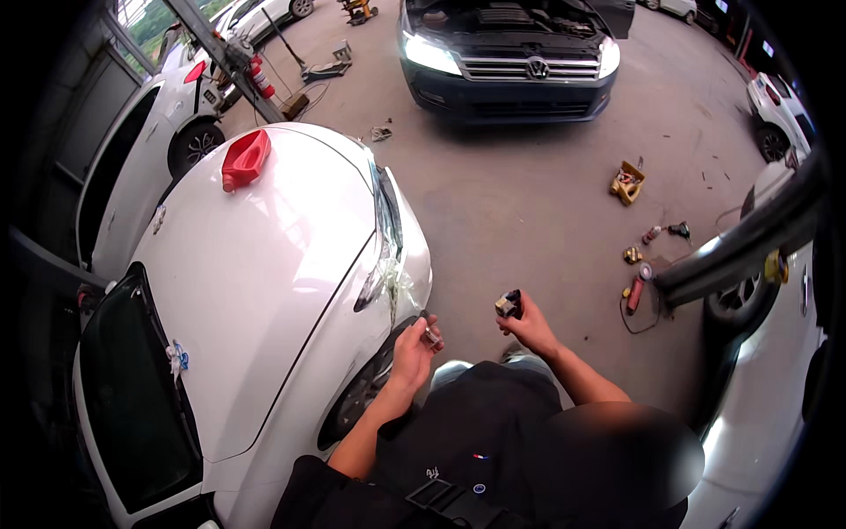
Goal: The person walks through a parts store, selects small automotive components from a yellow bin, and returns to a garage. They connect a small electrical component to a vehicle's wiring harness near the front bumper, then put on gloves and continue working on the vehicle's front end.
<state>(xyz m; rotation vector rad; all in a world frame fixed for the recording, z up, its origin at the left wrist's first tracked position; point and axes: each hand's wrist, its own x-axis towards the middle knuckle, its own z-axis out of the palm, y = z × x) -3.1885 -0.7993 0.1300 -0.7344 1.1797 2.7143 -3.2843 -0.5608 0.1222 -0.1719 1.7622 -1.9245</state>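
Note:
My left hand (412, 357) is closed round a small silvery cylindrical piece (431, 335), beside the front wheel of a white car (291, 256). Its exact kind is too small to make out. In my right hand (531, 328) is a small blocky part, black with a tan face (507, 305), pinched between thumb and fingers. The two hands are apart, in front of my body. Clear tape or film (394, 284) clings round the white car's headlight. On that car's hood lies a red plastic jug (246, 160).
A dark car (520, 79) with its hood up and headlights lit faces me. A lift post (749, 256) stands at right, near a red angle grinder with its cord (636, 289), a yellow cut-open jug (627, 183) and small tools on the floor. More white cars line both sides.

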